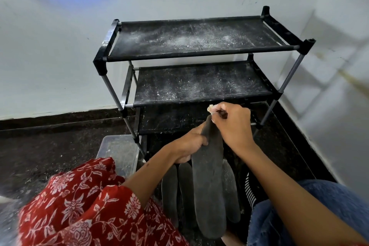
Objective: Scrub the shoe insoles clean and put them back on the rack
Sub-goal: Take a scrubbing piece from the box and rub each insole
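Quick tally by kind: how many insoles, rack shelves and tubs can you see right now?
Grey insoles: 4, one held up, three lying on the floor
Black rack shelves: 3
Clear plastic tub: 1
Total: 8

Dark floor (60, 146) bears rack (199, 54); insoles (169, 189); plastic tub (117, 150).
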